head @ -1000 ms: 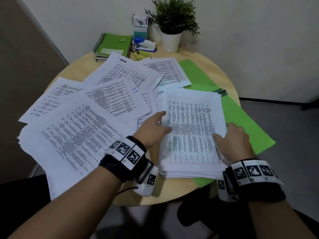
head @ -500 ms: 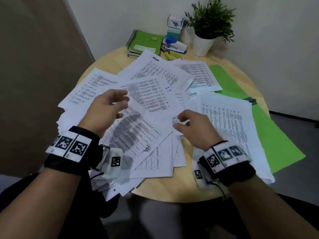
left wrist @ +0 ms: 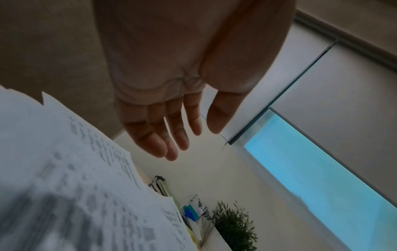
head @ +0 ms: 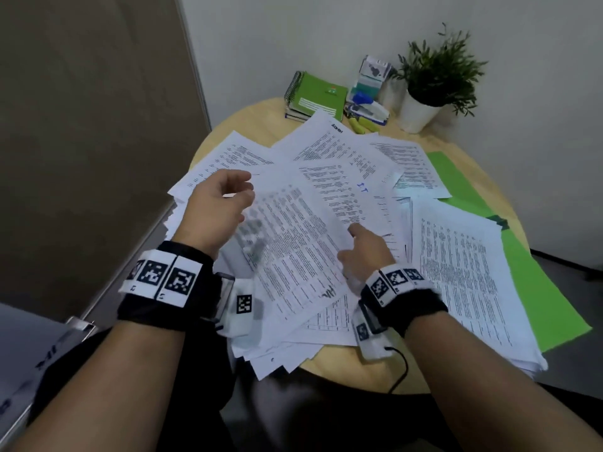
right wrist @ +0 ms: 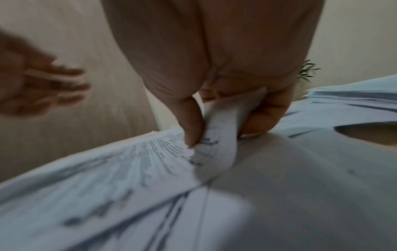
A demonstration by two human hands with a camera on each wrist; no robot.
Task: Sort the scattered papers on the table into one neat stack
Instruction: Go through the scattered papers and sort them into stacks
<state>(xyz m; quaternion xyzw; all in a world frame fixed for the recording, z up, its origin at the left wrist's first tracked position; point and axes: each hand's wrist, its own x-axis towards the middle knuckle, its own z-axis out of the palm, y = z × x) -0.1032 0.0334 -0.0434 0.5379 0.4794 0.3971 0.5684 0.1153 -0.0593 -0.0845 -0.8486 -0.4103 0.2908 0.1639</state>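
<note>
Printed white sheets (head: 342, 151) lie scattered and overlapping across the round wooden table (head: 248, 115). A thicker, squarer stack (head: 463, 278) rests at the right on a green folder (head: 538, 288). My right hand (head: 352, 233) pinches the right edge of a large top sheet (head: 293, 252) in the middle. In the right wrist view the thumb and fingers (right wrist: 193, 129) curl the sheet's edge (right wrist: 223, 118) upward. My left hand (head: 244, 190) hovers above the left pile with fingers loose. Its fingers (left wrist: 171, 135) are straight and hold nothing, with papers (left wrist: 64, 169) below them.
At the back of the table stand a potted plant (head: 434, 79), green spiral notebooks (head: 316, 96), a blue stapler (head: 365, 104) and a small box (head: 372, 73). Sheets overhang the near edge (head: 277, 360). A brown wall panel (head: 98, 125) is close on the left.
Both hands left the stack at the right and moved left. The right hand took hold of the middle sheet's edge, and the left hand rose over the left pile. The view swung left.
</note>
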